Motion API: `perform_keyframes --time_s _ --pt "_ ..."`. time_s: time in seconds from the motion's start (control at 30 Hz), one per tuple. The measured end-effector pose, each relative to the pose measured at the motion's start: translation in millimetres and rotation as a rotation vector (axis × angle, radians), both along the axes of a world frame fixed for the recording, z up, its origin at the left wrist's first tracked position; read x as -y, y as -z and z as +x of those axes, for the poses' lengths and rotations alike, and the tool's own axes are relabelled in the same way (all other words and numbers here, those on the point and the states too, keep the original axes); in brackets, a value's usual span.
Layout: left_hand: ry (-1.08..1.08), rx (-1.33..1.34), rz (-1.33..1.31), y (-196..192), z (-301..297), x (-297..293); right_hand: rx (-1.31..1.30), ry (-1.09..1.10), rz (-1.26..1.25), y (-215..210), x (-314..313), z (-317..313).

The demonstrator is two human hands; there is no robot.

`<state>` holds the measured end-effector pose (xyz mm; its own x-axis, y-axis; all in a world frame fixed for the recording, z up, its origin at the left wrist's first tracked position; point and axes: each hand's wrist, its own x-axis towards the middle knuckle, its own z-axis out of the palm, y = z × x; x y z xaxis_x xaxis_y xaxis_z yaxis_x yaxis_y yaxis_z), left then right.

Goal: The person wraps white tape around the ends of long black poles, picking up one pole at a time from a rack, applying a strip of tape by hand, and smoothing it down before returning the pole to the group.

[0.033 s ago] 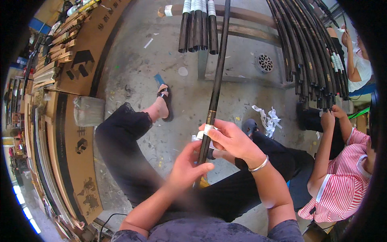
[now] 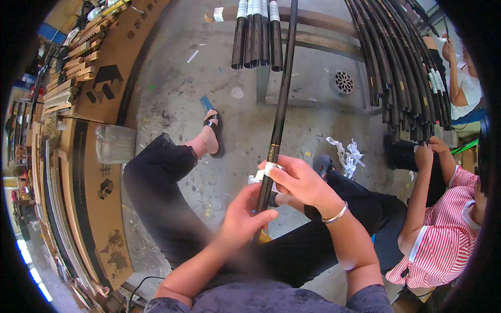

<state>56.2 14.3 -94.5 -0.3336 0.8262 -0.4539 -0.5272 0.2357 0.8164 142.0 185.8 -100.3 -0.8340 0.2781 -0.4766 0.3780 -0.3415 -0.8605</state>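
A long black pole (image 2: 281, 112) with gold markings slants up and away from my lap toward the far edge. Low down, my left hand (image 2: 244, 215) is curled around it, fingers behind and thumb lying across the front. Just above, my right hand (image 2: 298, 180) pinches a white strip (image 2: 270, 168) that goes round the pole below the gold markings. More white material shows behind the pole between my hands; its shape is partly hidden. The pole's lower end is hidden near my left hand and lap.
Several black poles with white-wrapped parts (image 2: 255, 41) lie ahead on a rack; a bigger bundle (image 2: 402, 78) lies at right. Crumpled white strips (image 2: 346, 156) and a drain cover (image 2: 343, 82) are on the floor. Cardboard boxes (image 2: 99, 198) line the left. A co-worker in stripes (image 2: 438, 240) sits at right.
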Motion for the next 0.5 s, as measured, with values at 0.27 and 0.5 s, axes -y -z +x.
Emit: perform_keyframes --time_s 0.27,0.5 --pt "-0.069 0.131 0.139 23 26 -3 0.066 -0.023 0.212 3 -1 10" --pt "-0.106 0.316 0.031 10 12 -1 0.071 -0.058 0.009 -1 5 4"
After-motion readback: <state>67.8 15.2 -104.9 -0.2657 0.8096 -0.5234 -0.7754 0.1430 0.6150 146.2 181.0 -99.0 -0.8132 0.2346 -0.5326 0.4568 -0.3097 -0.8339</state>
